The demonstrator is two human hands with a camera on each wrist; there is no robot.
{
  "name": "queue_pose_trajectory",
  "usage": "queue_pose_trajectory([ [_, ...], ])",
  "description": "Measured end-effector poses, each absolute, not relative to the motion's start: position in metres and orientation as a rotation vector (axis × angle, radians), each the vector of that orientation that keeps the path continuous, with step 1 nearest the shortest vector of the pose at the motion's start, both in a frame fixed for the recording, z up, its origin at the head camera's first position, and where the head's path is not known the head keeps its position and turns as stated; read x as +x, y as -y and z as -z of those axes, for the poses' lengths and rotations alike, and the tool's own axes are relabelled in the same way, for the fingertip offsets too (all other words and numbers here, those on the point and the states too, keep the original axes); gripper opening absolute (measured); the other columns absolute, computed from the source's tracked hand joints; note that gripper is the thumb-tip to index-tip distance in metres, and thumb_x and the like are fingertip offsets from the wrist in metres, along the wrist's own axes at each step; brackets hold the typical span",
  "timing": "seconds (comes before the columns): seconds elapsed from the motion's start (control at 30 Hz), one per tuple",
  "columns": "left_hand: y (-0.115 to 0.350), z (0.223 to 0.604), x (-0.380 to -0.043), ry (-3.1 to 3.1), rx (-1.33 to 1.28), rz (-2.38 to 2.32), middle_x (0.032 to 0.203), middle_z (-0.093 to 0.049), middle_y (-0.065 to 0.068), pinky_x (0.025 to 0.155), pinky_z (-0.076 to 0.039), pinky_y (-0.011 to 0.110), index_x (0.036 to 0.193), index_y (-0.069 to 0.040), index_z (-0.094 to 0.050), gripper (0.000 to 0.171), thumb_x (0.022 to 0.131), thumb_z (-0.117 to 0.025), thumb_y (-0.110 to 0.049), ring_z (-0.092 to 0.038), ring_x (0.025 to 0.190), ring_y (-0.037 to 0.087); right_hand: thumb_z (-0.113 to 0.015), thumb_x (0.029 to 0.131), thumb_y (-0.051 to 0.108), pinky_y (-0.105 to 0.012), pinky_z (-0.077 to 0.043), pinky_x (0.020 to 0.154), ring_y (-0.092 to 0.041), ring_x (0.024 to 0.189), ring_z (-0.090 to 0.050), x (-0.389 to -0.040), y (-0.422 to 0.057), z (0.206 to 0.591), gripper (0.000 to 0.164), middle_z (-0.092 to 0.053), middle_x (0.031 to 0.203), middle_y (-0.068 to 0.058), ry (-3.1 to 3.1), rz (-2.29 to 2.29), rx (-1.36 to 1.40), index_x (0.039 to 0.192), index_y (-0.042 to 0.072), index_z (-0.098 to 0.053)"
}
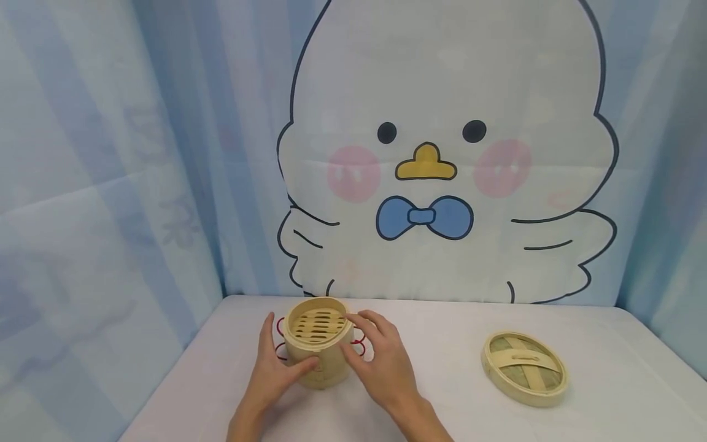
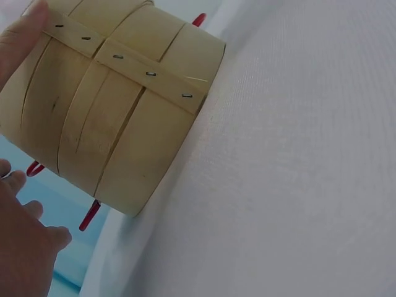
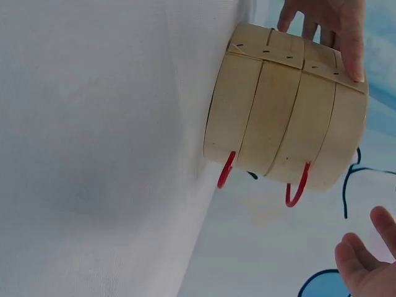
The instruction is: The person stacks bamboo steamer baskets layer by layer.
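A stack of small bamboo steamer baskets [image 1: 319, 362] stands upright, its slatted inside exposed at the top and red loops sticking out at both sides. My left hand [image 1: 272, 374] is at its left, thumb touching the front wall and the other fingers spread, apart from the wall in the left wrist view. At its right is my right hand [image 1: 383, 362], fingers parted; the right wrist view shows these fingers [image 3: 365, 266] clear of the wall. The bamboo lid [image 1: 525, 369], with a strap handle across its top, lies on the table to the right.
A white cloth covers the table [image 1: 436, 380]. Behind it hangs a curtain [image 1: 431, 264] with a large cartoon bird, and pale blue drapes [image 1: 99, 215] close off the left side.
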State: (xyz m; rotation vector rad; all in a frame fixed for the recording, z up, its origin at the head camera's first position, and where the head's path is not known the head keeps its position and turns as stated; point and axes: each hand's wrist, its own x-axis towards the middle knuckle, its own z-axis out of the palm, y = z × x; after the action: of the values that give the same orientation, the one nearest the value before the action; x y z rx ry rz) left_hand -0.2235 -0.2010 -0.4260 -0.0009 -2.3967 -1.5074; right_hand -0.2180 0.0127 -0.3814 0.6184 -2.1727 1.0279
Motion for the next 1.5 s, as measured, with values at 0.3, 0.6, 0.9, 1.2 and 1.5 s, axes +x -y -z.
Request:
queue_pose_trajectory([
  [0.3, 0.197, 0.425, -0.226, 2.419, 0.025, 1.490, 0.152, -0.012, 0.018, 0.102, -0.027, 0.057, 0.149, -0.011, -0.008, 0.121, 0.062, -0.085, -0.042, -0.019, 0.135, 0.037, -0.076, 0.077, 0.028, -0.040, -0.046, 0.092, -0.019, 0.113, -0.050, -0.216, -0.031, 0.377, 0.041, -0.057, 0.119, -0.001, 2.190, -0.955, 0.594, 0.116, 0.018, -0.065],
  [0.6, 0.195, 0.424, -0.226, 2.430, 0.036, 1.526, 0.151, -0.014, 0.015, 0.101, -0.027, 0.060, 0.149, -0.012, -0.012, 0.116, 0.063, -0.084, -0.044, -0.022, 0.134, 0.037, -0.077, 0.078, 0.026, -0.041, -0.046, 0.091, -0.018, 0.112, -0.051, -0.210, -0.050, 0.371, 0.040, -0.057, 0.118, 0.003, 2.260, -0.949, 0.538, 0.115, 0.020, -0.065],
  [0.9, 0.194, 0.423, -0.225, 2.429, 0.034, 1.527, 0.151, -0.019, 0.013, 0.102, -0.024, 0.061, 0.148, -0.012, -0.015, 0.114, 0.063, -0.084, -0.044, -0.023, 0.134, 0.036, -0.076, 0.078, 0.029, -0.041, -0.047, 0.090, -0.018, 0.110, -0.052, -0.209, -0.072, 0.371, 0.039, -0.056, 0.118, 0.004, 2.309, -0.882, 0.500, 0.115, 0.021, -0.065],
  [1.2, 0.192, 0.422, -0.225, 2.440, 0.045, 1.524, 0.151, -0.019, 0.012, 0.103, -0.021, 0.061, 0.148, -0.013, -0.013, 0.116, 0.063, -0.084, -0.047, -0.022, 0.134, 0.034, -0.078, 0.076, 0.024, -0.044, -0.048, 0.087, -0.021, 0.109, -0.053, -0.212, -0.101, 0.375, 0.040, -0.057, 0.117, 0.000, 2.297, -0.850, 0.479, 0.113, 0.016, -0.066],
  [1.5, 0.193, 0.422, -0.223, 2.426, 0.010, 1.531, 0.148, -0.024, 0.012, 0.104, -0.023, 0.058, 0.148, -0.010, -0.013, 0.114, 0.065, -0.083, -0.044, -0.028, 0.130, 0.029, -0.078, 0.076, 0.018, -0.043, -0.048, 0.084, -0.022, 0.105, -0.055, -0.212, -0.128, 0.376, 0.038, -0.058, 0.114, 0.000, 2.265, -0.818, 0.463, 0.112, 0.015, -0.066],
])
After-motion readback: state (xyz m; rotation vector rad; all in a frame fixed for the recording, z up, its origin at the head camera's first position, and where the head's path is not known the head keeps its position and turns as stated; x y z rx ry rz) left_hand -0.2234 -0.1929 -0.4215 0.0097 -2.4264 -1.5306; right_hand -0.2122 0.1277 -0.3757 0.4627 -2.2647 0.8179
